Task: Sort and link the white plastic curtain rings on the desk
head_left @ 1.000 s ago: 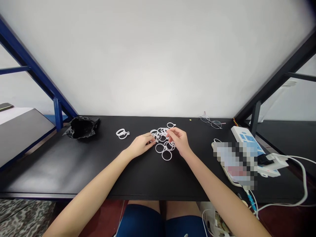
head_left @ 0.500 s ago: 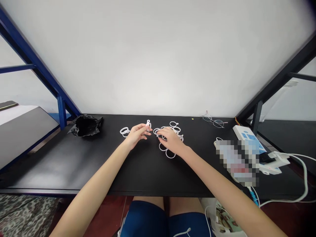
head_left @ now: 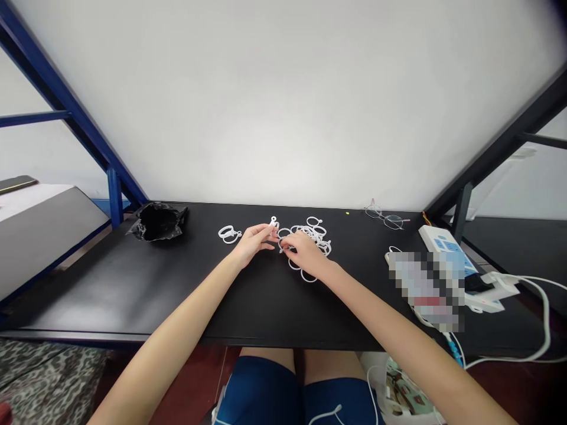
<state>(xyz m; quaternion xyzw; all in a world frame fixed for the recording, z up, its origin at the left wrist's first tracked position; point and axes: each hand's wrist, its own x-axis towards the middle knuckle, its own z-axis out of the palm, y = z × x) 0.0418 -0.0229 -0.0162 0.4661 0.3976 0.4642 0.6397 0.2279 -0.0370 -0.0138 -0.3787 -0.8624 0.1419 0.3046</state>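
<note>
My left hand [head_left: 256, 244] is closed in a pinch on white curtain rings [head_left: 273, 222], whose small eyelet sticks up above the fingertips; how many are held I cannot make out. Close beside it, my right hand [head_left: 305, 251] pinches the edge of a white curtain ring [head_left: 284, 231] at the left side of a loose pile of rings [head_left: 319, 231]. The palm and fingers hide part of that pile. To the left of my left hand, a small group of curtain rings [head_left: 227, 232] lies on the black table [head_left: 266, 307].
A crumpled black plastic bag [head_left: 162, 221] stands with its mouth open at the back left. Eyeglasses [head_left: 384, 217] lie at the back right. Further right are a power strip [head_left: 447, 245], a blurred-out phone [head_left: 425, 289] and white cables [head_left: 546, 319].
My left hand has moved slightly right, closer to the pile, with its rings. My right hand has drawn its fingers together on a ring at the pile's left edge.
</note>
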